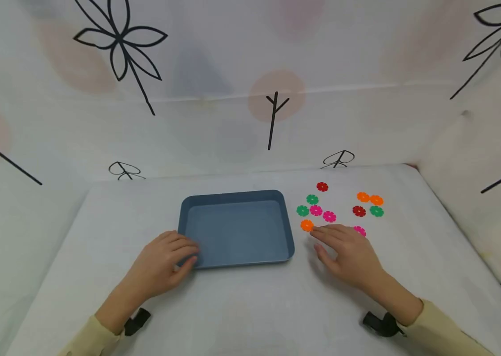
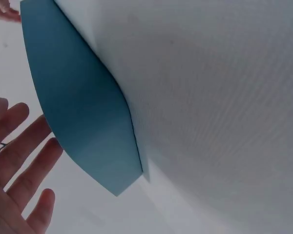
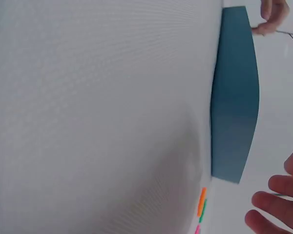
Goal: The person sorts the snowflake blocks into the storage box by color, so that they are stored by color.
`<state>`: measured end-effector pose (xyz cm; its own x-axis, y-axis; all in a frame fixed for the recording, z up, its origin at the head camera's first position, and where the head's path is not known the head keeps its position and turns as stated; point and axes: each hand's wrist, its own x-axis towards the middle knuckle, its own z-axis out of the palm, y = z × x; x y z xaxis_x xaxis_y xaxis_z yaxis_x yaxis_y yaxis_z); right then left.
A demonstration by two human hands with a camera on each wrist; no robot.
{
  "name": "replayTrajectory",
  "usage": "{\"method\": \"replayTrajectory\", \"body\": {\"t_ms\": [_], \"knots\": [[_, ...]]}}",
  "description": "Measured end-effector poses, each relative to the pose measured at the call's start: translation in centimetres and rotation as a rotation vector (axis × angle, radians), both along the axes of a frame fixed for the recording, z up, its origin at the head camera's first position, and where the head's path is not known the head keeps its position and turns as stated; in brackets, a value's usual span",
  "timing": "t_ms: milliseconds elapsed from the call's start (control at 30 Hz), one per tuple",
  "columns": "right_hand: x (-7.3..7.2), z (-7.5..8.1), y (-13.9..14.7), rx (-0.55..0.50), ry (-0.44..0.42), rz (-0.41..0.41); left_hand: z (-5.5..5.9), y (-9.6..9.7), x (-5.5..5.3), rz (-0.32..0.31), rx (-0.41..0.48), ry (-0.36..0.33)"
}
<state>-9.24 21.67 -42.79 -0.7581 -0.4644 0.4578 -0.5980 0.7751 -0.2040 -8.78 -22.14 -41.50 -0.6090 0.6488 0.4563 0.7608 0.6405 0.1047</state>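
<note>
A shallow blue-grey rectangular tray (image 1: 238, 228) lies flat on the white cloth. At its left side my left hand (image 1: 160, 263) rests by the near corner, its fingers reaching over the rim. The left wrist view shows those fingers (image 2: 28, 180) loosely spread against the tray's edge, not curled round it. To the tray's right, my right hand (image 1: 352, 254) hovers low with relaxed fingers, the fingertips beside an orange flower-shaped disc (image 1: 307, 225). No disc shows between the fingers. A pink disc (image 1: 359, 231) is partly hidden behind this hand.
More flower-shaped discs lie flat beyond my right hand, among them a dark red disc (image 1: 359, 211), a green disc (image 1: 377, 211) and a pink disc (image 1: 329, 216). White patterned cloth (image 1: 215, 133) hangs behind the table and at both sides.
</note>
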Motion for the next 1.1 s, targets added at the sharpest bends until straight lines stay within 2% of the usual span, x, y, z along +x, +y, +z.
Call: {"method": "replayTrajectory", "body": {"t_ms": [167, 233, 367, 467, 600, 900, 1100], "knots": [[0.0, -0.6, 1.2, -0.150, -0.129, -0.116, -0.1, -0.5, 0.0, 0.026, 0.093, -0.045], [-0.2, -0.7, 1.8, -0.208, -0.167, -0.144, -0.2, -0.8, 0.0, 0.055, 0.130, -0.064], [-0.6, -0.7, 3.0, -0.306, -0.230, -0.186, -0.4, -1.4, 0.0, 0.149, 0.183, -0.132], [-0.9, -0.8, 3.9, -0.341, -0.287, -0.238, -0.7, -1.9, -0.2, 0.218, 0.214, -0.201], [-1.4, -1.0, 5.0, -0.357, -0.343, -0.307, -1.3, -2.5, -0.8, 0.266, 0.276, -0.312], [-2.0, -1.8, 6.9, -0.364, -0.385, -0.369, -2.2, -3.6, -1.8, 0.332, 0.422, -0.576], [-2.3, -2.5, 8.0, -0.375, -0.419, -0.350, -2.4, -3.9, -2.2, 0.293, 0.569, -0.836]]}}
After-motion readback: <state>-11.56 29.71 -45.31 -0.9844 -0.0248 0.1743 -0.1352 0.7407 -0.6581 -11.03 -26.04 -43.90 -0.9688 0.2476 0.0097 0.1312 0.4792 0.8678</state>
